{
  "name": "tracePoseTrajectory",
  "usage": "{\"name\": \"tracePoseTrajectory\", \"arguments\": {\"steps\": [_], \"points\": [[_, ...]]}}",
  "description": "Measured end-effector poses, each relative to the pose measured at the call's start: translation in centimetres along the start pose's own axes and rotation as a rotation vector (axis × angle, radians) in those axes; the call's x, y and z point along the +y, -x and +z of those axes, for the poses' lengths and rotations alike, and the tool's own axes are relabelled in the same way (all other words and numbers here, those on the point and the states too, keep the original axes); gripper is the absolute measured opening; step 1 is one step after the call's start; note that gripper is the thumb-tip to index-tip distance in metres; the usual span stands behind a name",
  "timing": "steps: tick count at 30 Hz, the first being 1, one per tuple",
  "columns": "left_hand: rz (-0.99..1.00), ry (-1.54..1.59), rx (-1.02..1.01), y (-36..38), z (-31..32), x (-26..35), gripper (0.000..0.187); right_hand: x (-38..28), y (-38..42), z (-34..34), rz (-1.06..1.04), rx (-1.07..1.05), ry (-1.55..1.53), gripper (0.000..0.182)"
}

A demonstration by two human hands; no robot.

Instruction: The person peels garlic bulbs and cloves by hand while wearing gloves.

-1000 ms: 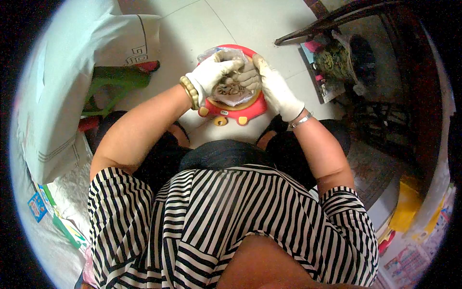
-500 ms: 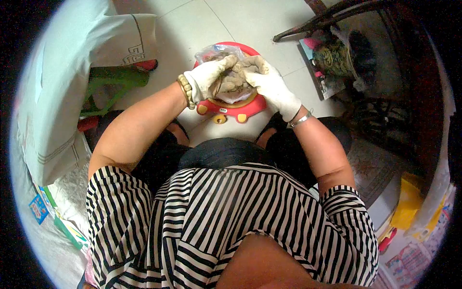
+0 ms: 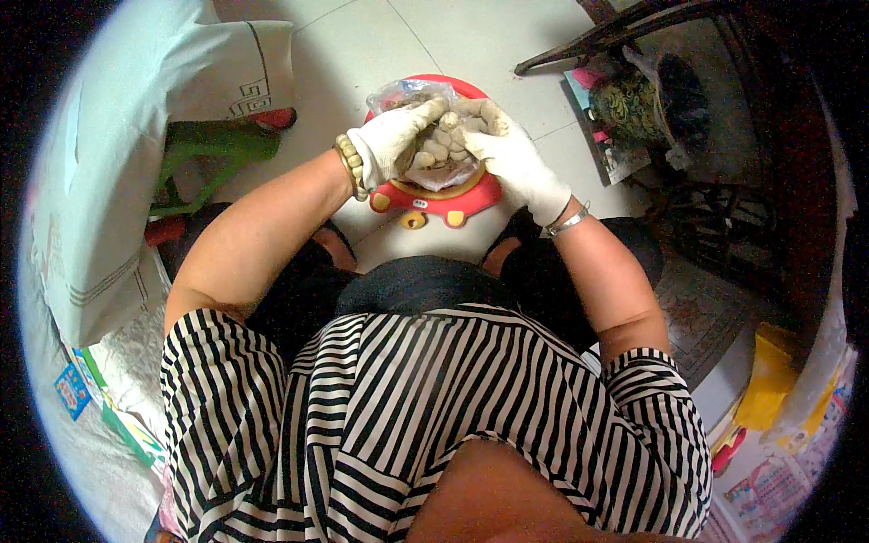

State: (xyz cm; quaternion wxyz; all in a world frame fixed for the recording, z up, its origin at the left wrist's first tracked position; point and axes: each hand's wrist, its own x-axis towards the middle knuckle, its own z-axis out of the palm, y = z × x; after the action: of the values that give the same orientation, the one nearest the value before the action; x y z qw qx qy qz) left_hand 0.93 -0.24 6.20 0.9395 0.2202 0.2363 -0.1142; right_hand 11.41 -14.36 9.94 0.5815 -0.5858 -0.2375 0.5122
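Note:
Both of my hands wear whitish gloves and meet over a red stool [image 3: 433,206] with yellow parts. On the stool lies a clear plastic bag [image 3: 444,177] with several pale, roundish lumps [image 3: 440,147] in it. My left hand [image 3: 398,138] is at the left of the lumps, its fingers curled with the thumb toward a small pale lump [image 3: 449,119] between the hands. My right hand [image 3: 507,154] is at the right, thumb and fingers bent together near the same lump. Which hand holds that lump is too small to tell.
A cloth-covered piece of furniture [image 3: 226,72] stands at the left, over a green frame [image 3: 217,158]. At the right are a dark wooden frame [image 3: 615,38] and a bundle of greenish strands [image 3: 625,101]. A yellow bag [image 3: 769,380] is at the lower right.
My fingers have drawn back a little from the middle, and more of the pale lumps shows between my hands. The small lump at my fingertips now stands out.

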Motion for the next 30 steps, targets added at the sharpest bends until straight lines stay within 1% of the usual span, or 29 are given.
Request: {"name": "tracePoseTrajectory", "arguments": {"steps": [2,4,6,8,9,11,12,14,16,17,18,20,22,24,26,27,28,29,30], "points": [[0.036,-0.126,-0.009,-0.6,-1.0,-0.2,0.031,-0.2,0.2,0.1,0.020,-0.031,-0.043,0.035],[0.040,-0.094,-0.025,-0.2,-0.3,-0.2,0.030,0.0,0.2,0.1,0.000,-0.012,-0.053,0.028],[0.044,-0.062,-0.040,0.2,0.1,-0.2,0.029,0.1,0.3,0.1,0.009,-0.023,-0.057,0.031],[0.171,-0.278,0.040,0.4,0.4,-0.1,0.031,0.1,0.3,0.1,0.018,-0.034,-0.061,0.034],[0.171,-0.278,0.040,0.3,0.2,0.0,0.031,-0.4,0.4,0.3,0.046,-0.036,-0.059,0.035],[0.128,-0.515,0.131,0.1,-0.3,0.1,0.033,-0.6,0.4,0.3,0.074,-0.039,-0.058,0.035],[0.128,-0.514,0.131,0.0,-0.4,-0.1,0.033,-0.5,0.3,0.2,0.085,-0.069,-0.024,0.036],[0.230,-0.568,0.238,-0.4,-0.5,-0.8,0.034,0.0,0.2,0.1,0.097,-0.100,0.010,0.037],[0.239,-0.578,0.270,-0.1,0.1,-1.0,0.034,1.2,0.0,0.1,0.035,-0.021,0.109,0.030],[0.266,-0.670,0.280,-0.4,-0.2,-1.2,0.035,1.9,-0.2,-0.1,0.035,-0.022,0.109,0.030],[0.293,-0.762,0.288,-0.7,-0.4,-1.4,0.037,2.2,-0.6,-0.1,0.033,-0.019,0.141,0.032],[0.304,-0.774,0.313,-1.1,-0.7,-1.9,0.040,2.8,-0.8,-0.3,0.030,-0.016,0.174,0.034],[0.328,-0.876,0.340,-1.3,-0.8,-2.2,0.041,2.5,-0.5,0.0,0.047,-0.008,0.216,0.038],[0.350,-0.906,0.365,-1.2,-0.6,-2.6,0.044,2.8,-0.8,0.3,0.025,0.010,0.224,0.038],[0.460,-1.038,0.377,-1.0,-0.3,-2.8,0.045,3.1,-0.9,0.5,0.004,0.028,0.230,0.037],[0.494,-1.157,0.387,-0.9,-0.2,-2.7,0.044,2.8,-0.9,0.9,-0.009,0.027,0.126,0.038],[0.494,-1.158,0.388,-0.8,0.0,-2.7,0.044,2.4,-0.8,1.2,-0.022,0.025,0.021,0.040],[0.459,-1.245,0.410,-0.7,0.1,-2.7,0.042,1.9,-0.4,1.4,-0.023,0.025,0.021,0.040],[0.424,-1.332,0.434,-0.5,0.4,-2.7,0.041,1.1,0.0,1.8,0.051,0.032,0.052,0.037]]}}
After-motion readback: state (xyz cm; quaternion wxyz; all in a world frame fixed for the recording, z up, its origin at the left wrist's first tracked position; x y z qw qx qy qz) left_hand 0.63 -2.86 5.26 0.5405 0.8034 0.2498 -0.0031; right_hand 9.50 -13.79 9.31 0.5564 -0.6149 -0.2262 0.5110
